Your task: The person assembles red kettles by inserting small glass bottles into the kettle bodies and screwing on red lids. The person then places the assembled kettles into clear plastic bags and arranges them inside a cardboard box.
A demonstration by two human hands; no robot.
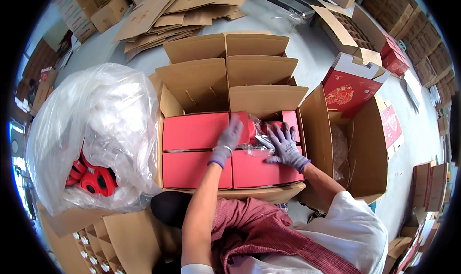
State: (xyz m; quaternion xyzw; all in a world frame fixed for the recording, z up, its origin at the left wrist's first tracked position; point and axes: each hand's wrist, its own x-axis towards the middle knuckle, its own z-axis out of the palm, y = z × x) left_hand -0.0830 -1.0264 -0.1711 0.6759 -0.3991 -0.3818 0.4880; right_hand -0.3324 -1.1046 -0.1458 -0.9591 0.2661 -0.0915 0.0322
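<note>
Red gift boxes (pixel 196 131) are packed in a large brown carton (pixel 160 144) in front of me. One box at the far right stands open, its red flap (pixel 252 124) raised, with red items in clear plastic wrap (pixel 259 142) showing inside. My left hand (pixel 227 138), in a grey glove and slightly blurred, is stretched out against that box's left side. My right hand (pixel 287 147), also gloved, lies with spread fingers over the wrapped items and the right edge of the opening. Neither hand grips anything. What lies under my right palm is hidden.
A big clear plastic bag (pixel 122 101) at left holds red-and-black round items (pixel 98 180). At right, an open carton (pixel 357 163) has a red printed box (pixel 349 87) upright at its far end. Flattened cardboard (pixel 180 17) lies behind. A divided carton (pixel 98 240) is at lower left.
</note>
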